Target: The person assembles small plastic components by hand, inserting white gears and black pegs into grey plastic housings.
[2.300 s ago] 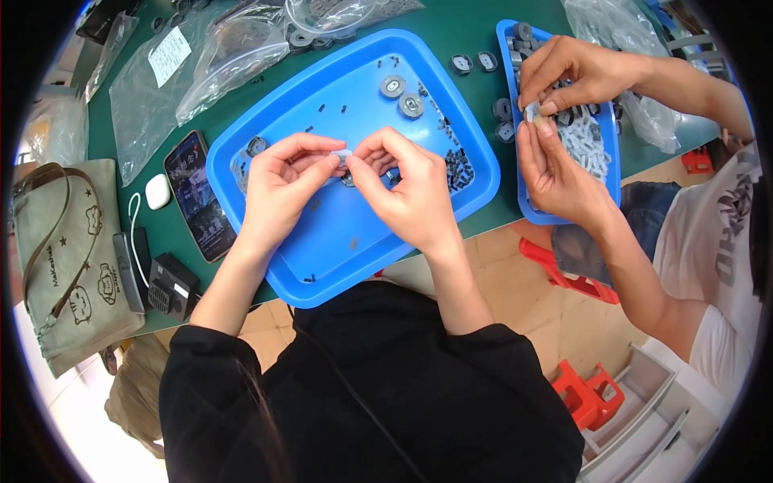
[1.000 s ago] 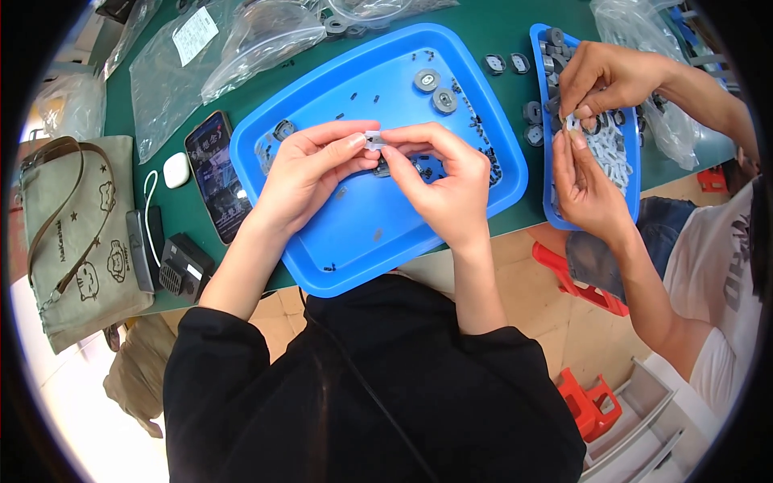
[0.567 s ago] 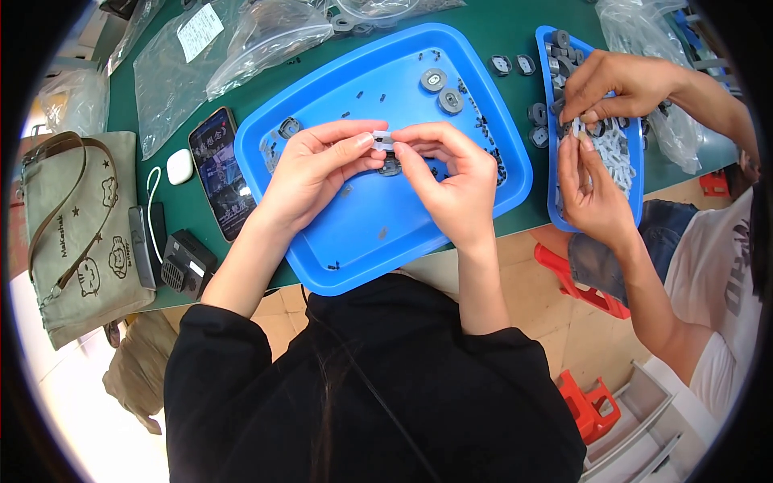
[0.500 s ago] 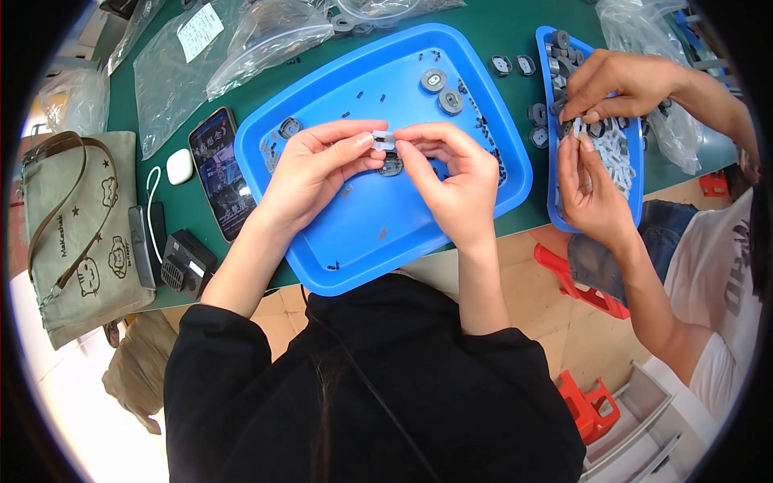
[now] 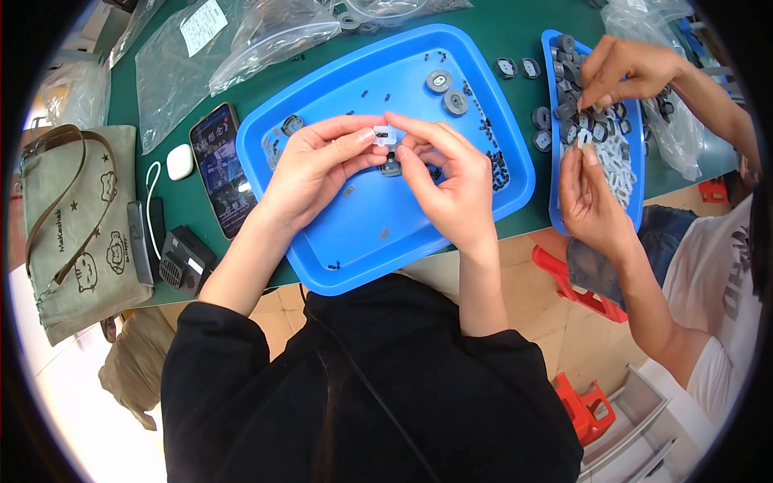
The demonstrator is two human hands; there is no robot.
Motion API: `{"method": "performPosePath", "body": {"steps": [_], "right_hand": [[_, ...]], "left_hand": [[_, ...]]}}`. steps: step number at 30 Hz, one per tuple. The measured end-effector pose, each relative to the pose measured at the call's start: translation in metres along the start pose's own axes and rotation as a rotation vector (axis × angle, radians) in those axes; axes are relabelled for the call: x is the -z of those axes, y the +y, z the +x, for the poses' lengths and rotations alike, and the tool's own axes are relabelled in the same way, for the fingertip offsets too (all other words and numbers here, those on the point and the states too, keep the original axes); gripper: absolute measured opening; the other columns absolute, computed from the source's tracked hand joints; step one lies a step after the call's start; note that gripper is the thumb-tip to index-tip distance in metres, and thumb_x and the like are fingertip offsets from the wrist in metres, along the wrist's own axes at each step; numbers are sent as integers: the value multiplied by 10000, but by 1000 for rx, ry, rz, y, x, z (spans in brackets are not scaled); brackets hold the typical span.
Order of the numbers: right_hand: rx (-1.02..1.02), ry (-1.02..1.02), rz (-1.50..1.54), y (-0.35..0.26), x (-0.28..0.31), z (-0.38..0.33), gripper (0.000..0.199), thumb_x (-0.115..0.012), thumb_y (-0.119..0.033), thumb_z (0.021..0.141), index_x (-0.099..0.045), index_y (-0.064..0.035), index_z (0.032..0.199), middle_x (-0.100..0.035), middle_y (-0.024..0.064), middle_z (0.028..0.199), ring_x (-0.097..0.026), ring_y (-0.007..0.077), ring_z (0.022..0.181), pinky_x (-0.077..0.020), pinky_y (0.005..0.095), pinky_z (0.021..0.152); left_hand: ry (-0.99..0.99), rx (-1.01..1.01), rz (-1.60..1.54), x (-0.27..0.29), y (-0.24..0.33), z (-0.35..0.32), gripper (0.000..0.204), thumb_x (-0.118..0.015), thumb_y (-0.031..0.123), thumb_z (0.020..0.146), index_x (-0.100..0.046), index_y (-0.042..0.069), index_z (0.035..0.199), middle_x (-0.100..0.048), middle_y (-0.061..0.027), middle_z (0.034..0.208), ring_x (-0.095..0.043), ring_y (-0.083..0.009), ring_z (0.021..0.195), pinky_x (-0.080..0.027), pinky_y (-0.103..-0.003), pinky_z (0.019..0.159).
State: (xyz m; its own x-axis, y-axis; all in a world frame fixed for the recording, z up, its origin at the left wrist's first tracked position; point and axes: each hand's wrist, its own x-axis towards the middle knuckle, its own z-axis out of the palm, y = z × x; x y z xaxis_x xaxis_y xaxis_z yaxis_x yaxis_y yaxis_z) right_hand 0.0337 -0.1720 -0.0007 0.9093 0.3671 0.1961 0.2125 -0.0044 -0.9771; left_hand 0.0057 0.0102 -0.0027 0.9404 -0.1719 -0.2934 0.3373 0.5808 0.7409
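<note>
Between my left hand's [image 5: 316, 165] thumb and index finger is a small white plastic piece [image 5: 385, 135] with a dark slot in its middle. Around its right end is my right hand [image 5: 451, 173], its index fingertip above the piece and its thumb below, apart from each other; the other fingers curl inward. Just under the fingertips shows a grey round part [image 5: 390, 167], partly hidden; whether a finger touches it I cannot tell. Both hands are over a blue tray [image 5: 354, 266]. Two grey round parts [image 5: 440, 81] lie in its far right, with many tiny black pieces [image 5: 499, 171] along the right side.
On the right, a co-worker's hands [image 5: 600, 189] work over a smaller blue tray [image 5: 552, 211] of grey rounds and white pieces. Left of my tray are a phone [image 5: 221, 173], a white case [image 5: 179, 162], a black device [image 5: 188, 262] and a canvas bag [image 5: 80, 241]. Plastic bags [image 5: 274, 48] lie behind.
My right index finger has lifted and moved apart from the thumb, leaving more of the white piece visible. The co-worker's hands have separated, one holding a white piece.
</note>
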Motion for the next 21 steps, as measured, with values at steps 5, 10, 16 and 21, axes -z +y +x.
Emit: {"method": "performPosePath", "body": {"steps": [5, 10, 16, 21], "right_hand": [[51, 93, -20, 5, -6, 0, 297, -603, 47, 798, -645, -21, 1084, -663, 108, 882, -676, 164, 780, -561, 273, 707], [64, 118, -54, 0, -10, 0, 266, -612, 55, 794, -627, 8, 1056, -685, 133, 919, -692, 193, 846, -570, 289, 729], [103, 162, -61, 1, -12, -1, 197, -633, 47, 791, -633, -7, 980, -689, 113, 886, -697, 195, 807, -564, 271, 695], [364, 169, -410, 2, -10, -2, 214, -672, 36, 753, -663, -34, 955, -679, 101, 859, -680, 222, 724, -546, 277, 628]], "left_hand": [[23, 8, 28, -3, -1, 0, 300, -591, 84, 902, -565, -77, 1154, -631, -159, 1043, -635, -197, 934, -509, -305, 884], [23, -11, 26, -2, -2, 0, 294, -589, 83, 903, -568, -74, 1150, -632, -156, 1046, -634, -194, 938, -509, -300, 882], [6, -28, 29, -1, -1, 1, 278, -579, 76, 907, -573, -64, 1147, -631, -153, 1049, -634, -190, 940, -509, -294, 884], [-14, 5, -5, 3, -1, 2, 283, -565, 71, 912, -558, -72, 1156, -626, -151, 1055, -631, -193, 953, -509, -291, 889]]}}
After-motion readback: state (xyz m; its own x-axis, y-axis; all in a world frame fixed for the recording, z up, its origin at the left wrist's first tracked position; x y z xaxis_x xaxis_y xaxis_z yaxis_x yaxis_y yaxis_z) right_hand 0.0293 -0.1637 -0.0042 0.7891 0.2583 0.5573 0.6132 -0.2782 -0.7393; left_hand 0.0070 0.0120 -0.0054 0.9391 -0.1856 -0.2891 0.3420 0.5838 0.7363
